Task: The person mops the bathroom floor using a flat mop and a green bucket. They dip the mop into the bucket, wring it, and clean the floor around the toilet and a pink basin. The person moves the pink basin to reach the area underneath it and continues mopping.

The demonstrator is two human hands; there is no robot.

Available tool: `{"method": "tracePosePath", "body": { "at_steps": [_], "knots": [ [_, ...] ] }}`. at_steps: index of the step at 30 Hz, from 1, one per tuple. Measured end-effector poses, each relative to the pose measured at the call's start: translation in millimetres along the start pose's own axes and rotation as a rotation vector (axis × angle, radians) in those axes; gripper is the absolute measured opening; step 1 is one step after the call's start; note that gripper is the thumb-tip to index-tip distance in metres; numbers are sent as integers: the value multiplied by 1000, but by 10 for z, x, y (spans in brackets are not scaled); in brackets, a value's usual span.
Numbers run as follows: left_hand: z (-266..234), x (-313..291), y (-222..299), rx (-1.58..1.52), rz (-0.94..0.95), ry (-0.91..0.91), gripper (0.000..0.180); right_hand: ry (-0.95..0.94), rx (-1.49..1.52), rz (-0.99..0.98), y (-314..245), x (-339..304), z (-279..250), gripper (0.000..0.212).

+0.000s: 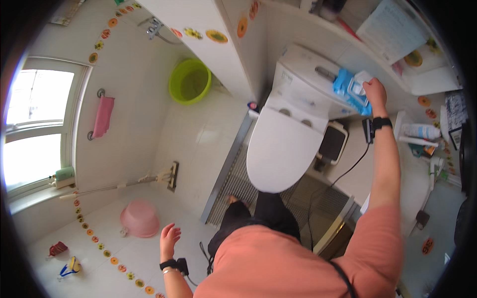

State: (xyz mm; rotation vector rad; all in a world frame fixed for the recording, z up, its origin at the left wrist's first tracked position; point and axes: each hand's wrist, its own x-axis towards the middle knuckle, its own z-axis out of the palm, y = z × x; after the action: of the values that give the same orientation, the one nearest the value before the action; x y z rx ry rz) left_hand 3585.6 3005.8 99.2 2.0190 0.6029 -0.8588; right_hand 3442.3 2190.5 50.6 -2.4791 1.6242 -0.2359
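A blue and white pack of wet wipes (352,92) lies on top of the white toilet tank (297,67). My right hand (376,93) reaches out to the pack, its fingers closed at the white lid. Whether they pinch the lid or a wipe is hidden. Away to the lower left, my left hand (170,237) hangs in the air with its fingers apart, holding nothing. In front of my legs is the toilet, its white seat cover (284,151) down. Both my wrists wear black bands with small devices.
Beside the toilet stands a dark-lidded bin (332,143). A cable (343,175) runs down from my right wrist. Shelves with bottles (420,131) line the right. Toward the left are a green bucket (190,82), a pink basin (139,218), a mop (149,178) and a pink towel (103,117).
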Motion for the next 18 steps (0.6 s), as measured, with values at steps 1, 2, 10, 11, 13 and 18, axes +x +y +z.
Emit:
{"method": "tracePosePath", "body": {
  "at_steps": [1,2,10,11,13,18],
  "knots": [
    [1,-12,-5,11,25,-27,29,99,180,-9,7,-28,-32,32],
    [21,-26,2,0,19,-11,29,61,519,60,4,-70,-66,30],
    [674,-89,761,-89,384,-108,24,-554,1754,197,-1029,-1351,-201,24],
    [812,-118,915,94,535,-107,23,-679,1722,174,-1336,-1622,-144,25],
    [1084,-196,1138,160,728,-166,27,-1006,1541,97,-1973,-2272,-22,21],
    [1224,-287,1129,-80,729,-252,28,-1383,1199,-355,-3133,-3726,188,12]
  ]
}}
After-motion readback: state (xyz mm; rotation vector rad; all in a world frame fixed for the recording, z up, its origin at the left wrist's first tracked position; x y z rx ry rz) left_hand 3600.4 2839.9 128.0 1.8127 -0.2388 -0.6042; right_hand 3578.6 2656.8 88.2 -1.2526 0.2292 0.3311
